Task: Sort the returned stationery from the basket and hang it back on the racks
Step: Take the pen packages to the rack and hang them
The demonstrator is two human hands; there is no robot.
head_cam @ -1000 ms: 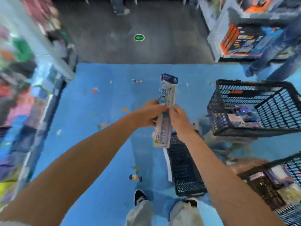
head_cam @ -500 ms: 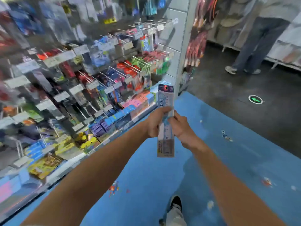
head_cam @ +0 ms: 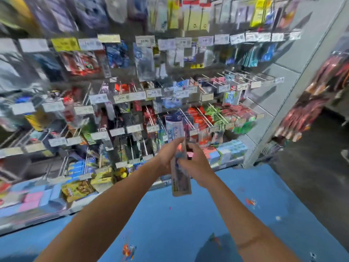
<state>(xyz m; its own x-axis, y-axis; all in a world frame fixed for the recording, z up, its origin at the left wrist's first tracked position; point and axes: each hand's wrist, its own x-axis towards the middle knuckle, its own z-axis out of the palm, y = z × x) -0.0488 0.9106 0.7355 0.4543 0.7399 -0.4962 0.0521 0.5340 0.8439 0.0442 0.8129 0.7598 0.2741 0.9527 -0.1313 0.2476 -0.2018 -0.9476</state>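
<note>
A long, narrow stationery pack (head_cam: 174, 127) with a blue-and-white card and the number 20 at its top stands upright between my two hands. My left hand (head_cam: 168, 156) grips its middle from the left. My right hand (head_cam: 194, 163) holds it from the right, fingers curled round its edge. The pack's lower end (head_cam: 181, 186) hangs below both hands. Behind it stands the rack wall (head_cam: 132, 95) of metal hooks with hanging packets and white price tags. The basket is out of view.
Boxed goods (head_cam: 230, 150) line the bottom shelf of the rack. A grey end panel (head_cam: 279, 103) closes the rack on the right, with another display (head_cam: 317, 103) beyond it. The floor is blue (head_cam: 170, 224), dark grey (head_cam: 311, 176) further right.
My view has swung from the baskets on the floor to face the rack wall. Both hands have kept hold of the pack and carried it closer to the hooks.
</note>
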